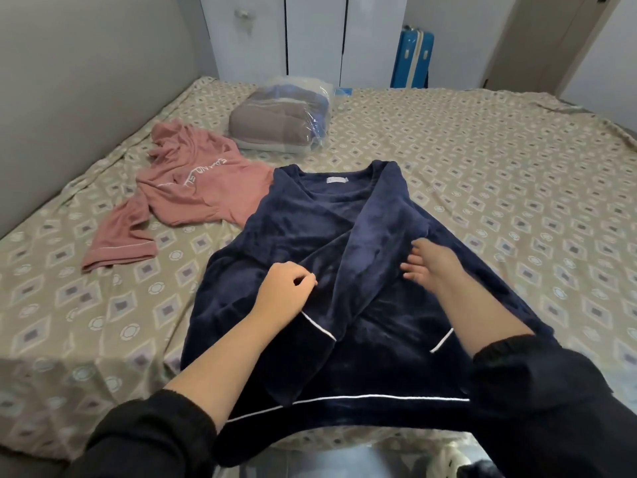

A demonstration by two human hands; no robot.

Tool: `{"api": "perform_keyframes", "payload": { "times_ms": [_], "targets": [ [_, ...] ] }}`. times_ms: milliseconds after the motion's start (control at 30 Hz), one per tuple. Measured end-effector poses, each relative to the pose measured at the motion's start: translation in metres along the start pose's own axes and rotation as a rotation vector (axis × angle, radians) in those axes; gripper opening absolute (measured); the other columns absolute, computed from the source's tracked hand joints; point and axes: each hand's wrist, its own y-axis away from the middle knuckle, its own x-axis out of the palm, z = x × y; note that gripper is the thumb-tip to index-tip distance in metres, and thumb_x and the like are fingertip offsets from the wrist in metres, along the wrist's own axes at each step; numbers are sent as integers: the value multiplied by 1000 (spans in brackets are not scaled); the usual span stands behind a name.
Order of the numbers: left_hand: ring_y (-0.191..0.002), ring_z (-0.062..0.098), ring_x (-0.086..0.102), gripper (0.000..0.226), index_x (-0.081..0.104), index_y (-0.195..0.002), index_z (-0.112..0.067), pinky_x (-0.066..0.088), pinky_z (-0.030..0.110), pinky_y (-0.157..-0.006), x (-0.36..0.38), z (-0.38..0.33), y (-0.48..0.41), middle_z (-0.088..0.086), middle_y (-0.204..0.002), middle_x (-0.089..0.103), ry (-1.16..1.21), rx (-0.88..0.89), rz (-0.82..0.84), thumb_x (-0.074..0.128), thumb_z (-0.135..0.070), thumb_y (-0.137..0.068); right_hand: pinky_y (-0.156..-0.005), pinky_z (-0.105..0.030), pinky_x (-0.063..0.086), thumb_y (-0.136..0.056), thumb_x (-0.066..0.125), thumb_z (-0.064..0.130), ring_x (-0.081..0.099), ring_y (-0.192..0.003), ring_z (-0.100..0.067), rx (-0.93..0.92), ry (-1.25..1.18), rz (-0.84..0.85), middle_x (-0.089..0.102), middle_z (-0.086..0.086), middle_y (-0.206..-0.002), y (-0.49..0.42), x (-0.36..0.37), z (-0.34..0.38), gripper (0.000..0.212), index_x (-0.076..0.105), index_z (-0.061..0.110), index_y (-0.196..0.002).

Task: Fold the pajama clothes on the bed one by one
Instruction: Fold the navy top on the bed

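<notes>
The navy fleece pajama top (344, 257) lies flat on the bed (482, 160), one sleeve folded across. The left hand (284, 291) pinches this sleeve with closed fingers; the right hand (434, 267) rests on it, fingers open. A pink pajama top (186, 198) lies beside it.

white wardrobe (310, 36); blue suitcase (412, 58); grey wall (86, 63)

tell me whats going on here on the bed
A person is folding a navy pajama top spread on the bed. One sleeve is already folded across its front; the left hand pinches the fabric while the right hand lies open on it. A pink pajama top lies crumpled beside it, not yet folded.
</notes>
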Motion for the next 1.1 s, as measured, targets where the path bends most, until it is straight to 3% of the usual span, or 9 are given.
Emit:
{"api": "perform_keyframes", "payload": {
  "times_ms": [100,167,267,367,467,567,767,900,1100],
  "targets": [
    [-75,14,52,58,64,-64,-15,48,39,-79,-17,-10,20,7,-75,63,-187,-23,149,43,-68,-76,-49,-27,43,-98,44,17,54,-66,-22,27,-17,76,55,-14,-93,37,4,-32,35,47,-1,-128],
    [-101,13,53,58,72,-91,-26,46,38,-91,-22,-18,35,-8,-96,65,-298,21,266,49,-76,-73,-58,-27,48,-98,44,12,59,-73,-24,41,-61,125,57,-20,-103,61,6,-50,36,45,-6,-129],
    [-140,17,26,81,46,-139,-20,33,44,-111,-18,-28,61,-3,-146,38,-543,64,436,61,-68,-75,-78,-29,51,-97,47,8,62,-91,-27,28,-112,191,56,-27,-122,86,13,-60,39,44,-8,-132],
    [-144,22,21,58,45,-134,-14,38,40,-106,-11,-25,78,1,-149,33,-678,63,397,64,-37,-84,-93,-34,45,-98,49,9,56,-114,-32,19,-133,226,50,-26,-134,99,16,-54,44,39,-5,-138],
    [-97,25,58,4,54,-88,-15,39,29,-69,-24,-37,74,-2,-92,58,-427,-17,209,54,-19,-86,-93,-36,45,-98,44,10,56,-115,-31,-10,-120,178,51,-25,-134,110,8,-47,42,39,-4,-138],
    [-69,17,54,12,53,-75,-14,37,28,-63,-50,-66,59,-4,-68,55,144,-170,261,49,-8,-85,-93,-36,45,-98,42,8,57,-116,-32,-36,-159,87,53,-24,-131,116,-8,-42,38,42,-4,-134],
    [-69,18,47,2,58,-75,-15,34,33,-63,-82,-59,53,5,-69,51,349,-250,399,58,-14,-76,-89,-35,47,-97,45,12,61,-102,-26,-125,-42,32,60,-19,-121,135,-29,-42,19,54,5,-113],
    [-58,16,49,22,57,-66,-18,36,22,-53,-73,-36,72,1,-59,53,442,-448,281,56,-9,-86,-87,-27,48,-93,60,19,65,-100,-16,-372,351,289,68,-5,-110,166,-17,-66,16,63,16,-108],
    [-61,13,55,26,57,-68,-20,42,26,-59,-73,-28,84,-2,-62,58,770,-531,234,58,-15,-93,-115,-26,22,-70,81,44,25,-139,-13,-622,891,443,33,0,-148,187,20,-97,76,47,24,-136]
  ]
}}
